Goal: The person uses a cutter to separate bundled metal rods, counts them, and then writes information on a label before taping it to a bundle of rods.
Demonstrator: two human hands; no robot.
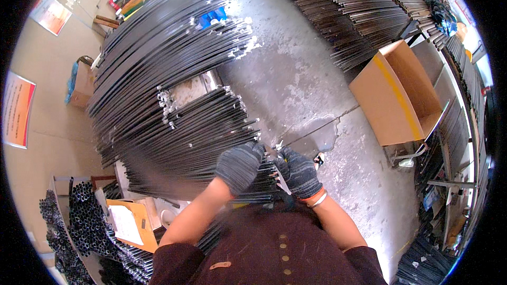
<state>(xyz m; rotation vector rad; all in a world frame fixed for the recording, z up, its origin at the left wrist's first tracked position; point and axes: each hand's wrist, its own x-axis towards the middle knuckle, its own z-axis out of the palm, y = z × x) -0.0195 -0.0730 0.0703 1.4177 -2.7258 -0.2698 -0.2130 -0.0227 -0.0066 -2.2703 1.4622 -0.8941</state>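
Both my hands wear dark grey knit gloves and meet at the right-hand ends of a wide stack of thin dark metal rods [174, 126]. My left hand [240, 166] is closed over the rod ends, apparently round one rod; the glove hides most of the grip. Close beside it, my right hand [298, 174] is closed in a pinch. A small whitish scrap [278, 146] shows at its fingertips, too small to name. Similar white bits [245, 47] cover many rod ends. A pale band circles my right wrist.
An open cardboard box [388, 100] stands at right, before racks of more rods [369, 8]. Bundled black tubes [87, 214] and an orange-yellow board with paper [127, 224] are at lower left. A blue item [212, 17] lies on the far rods. Concrete floor [296, 74] runs between.
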